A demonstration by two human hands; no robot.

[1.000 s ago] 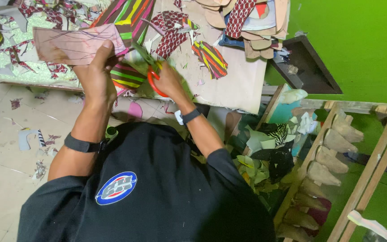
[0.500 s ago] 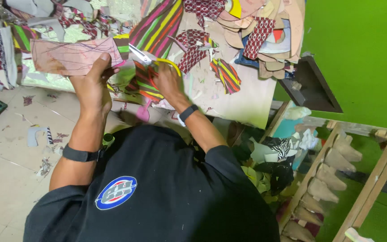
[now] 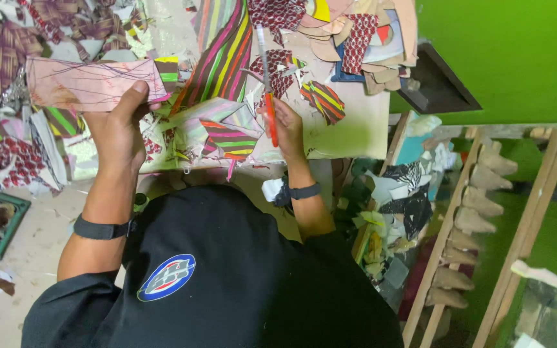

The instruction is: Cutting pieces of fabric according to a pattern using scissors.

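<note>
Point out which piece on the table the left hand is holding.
The pale pink rectangular sheet with thin dark scribbled lines, pinched by the left hand; the others are bright striped or patterned scraps.

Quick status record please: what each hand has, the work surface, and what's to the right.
left hand: grips pink marked sheet, raised over the table
right hand: holds orange-handled scissors, blades pointing away
table: strewn with striped fabric pieces and tan cut-out shapes
right side: wooden rack against green wall
</note>
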